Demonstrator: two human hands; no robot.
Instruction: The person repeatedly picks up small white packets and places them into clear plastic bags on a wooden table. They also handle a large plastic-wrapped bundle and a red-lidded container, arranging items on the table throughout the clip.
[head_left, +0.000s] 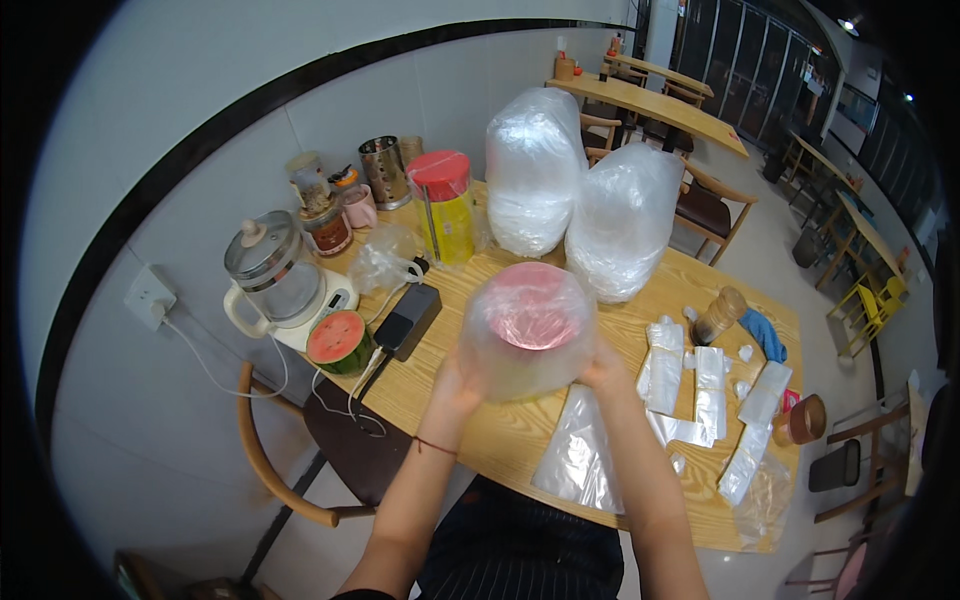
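Observation:
Between my left hand (459, 381) and my right hand (601, 364) is a clear plastic bag (480, 330), spread around a container with a red lid (536, 300). The bag's film partly covers my fingers, and the container's lower part is blurred beneath it. Flat clear plastic bags (579, 450) lie on the wooden table beside my right forearm. Behind the container stand two large wrapped bundles of clear plastic, one at the left (534, 172) and one at the right (624, 221). A yellow container with a red lid (448, 217), loosely covered in film, stands further left.
At left are a glass kettle (277, 270) on its base, a cut watermelon (339, 341), a black power adapter (409, 321) with cables, jars and a pink mug (360, 206). Rubber-banded bag bundles (664, 367), a shaker jar (718, 315) and a blue cloth (763, 336) lie right.

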